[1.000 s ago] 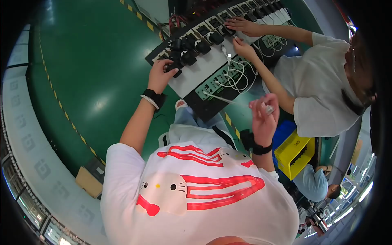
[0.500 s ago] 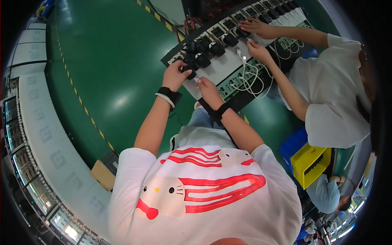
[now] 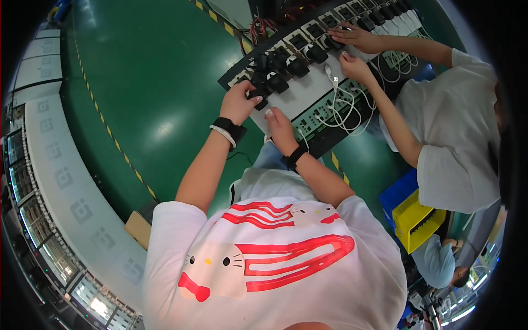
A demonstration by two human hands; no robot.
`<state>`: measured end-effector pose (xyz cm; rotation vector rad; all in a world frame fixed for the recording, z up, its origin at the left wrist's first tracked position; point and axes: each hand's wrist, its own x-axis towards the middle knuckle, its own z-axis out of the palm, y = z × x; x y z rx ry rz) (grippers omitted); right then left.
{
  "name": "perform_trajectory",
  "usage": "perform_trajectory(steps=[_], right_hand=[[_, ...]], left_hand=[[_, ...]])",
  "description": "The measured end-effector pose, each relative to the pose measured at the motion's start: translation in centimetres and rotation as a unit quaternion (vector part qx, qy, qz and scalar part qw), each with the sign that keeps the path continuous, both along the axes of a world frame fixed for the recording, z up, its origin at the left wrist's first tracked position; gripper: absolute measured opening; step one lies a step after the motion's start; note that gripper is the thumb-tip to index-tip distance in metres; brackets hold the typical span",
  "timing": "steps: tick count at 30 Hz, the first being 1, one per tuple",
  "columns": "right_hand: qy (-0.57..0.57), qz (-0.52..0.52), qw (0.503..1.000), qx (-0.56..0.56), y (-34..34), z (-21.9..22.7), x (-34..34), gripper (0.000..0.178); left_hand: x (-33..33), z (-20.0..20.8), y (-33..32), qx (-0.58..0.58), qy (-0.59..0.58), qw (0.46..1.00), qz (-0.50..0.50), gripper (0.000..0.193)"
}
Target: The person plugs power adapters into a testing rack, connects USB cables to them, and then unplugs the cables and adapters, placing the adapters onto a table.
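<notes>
1. The person in the white shirt with red stripes stands at a long worktop (image 3: pixel 308 96) and looks down at both hands.
2. The left hand (image 3: pixel 239 102) is at the near end of the worktop. Its fingers are curled around a small black plug block (image 3: pixel 258 93), so it looks like it is holding that block.
3. The right hand (image 3: pixel 279 125) lies just beside the left one, on the pale part of the worktop. Its fingers look bent and pressed down. I cannot tell if it holds anything.
4. The black plug block sits at the end of a row of black blocks (image 3: pixel 291 63) that runs along the far side of the worktop.
5. White cables (image 3: pixel 344 107) lie in a loose bunch to the right, on a green strip with many little sockets.
6. I think the step in hand is setting or pulling one black block at the near end of the row.
7. I think the next move needs a firm hold with the left hand and a steady right hand, so the block goes straight and its neighbours stay put.
8. Another person in a white shirt works at the far end, with both of their hands (image 3: pixel 357 38) on the blocks and cables there.
9. A yellow box (image 3: pixel 415 220) and a blue box (image 3: pixel 401 192) stand on the green floor (image 3: pixel 154 71) to the right.
</notes>
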<state>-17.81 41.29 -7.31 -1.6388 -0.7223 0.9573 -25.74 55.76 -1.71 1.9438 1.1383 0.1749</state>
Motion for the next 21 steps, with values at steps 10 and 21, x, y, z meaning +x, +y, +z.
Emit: perform_trajectory(steps=[10,21], right_hand=[[-0.05,0.005,0.997,-0.06,1.3,2.0,0.1,0.021],[-0.09,0.054,0.991,-0.083,1.8,1.2,1.3,0.021]], left_hand=[[0.2,0.6,-0.1,0.03,0.02,0.999,-0.009,0.03],[0.8,0.8,-0.3,0.037,0.019,0.999,-0.033,0.03]])
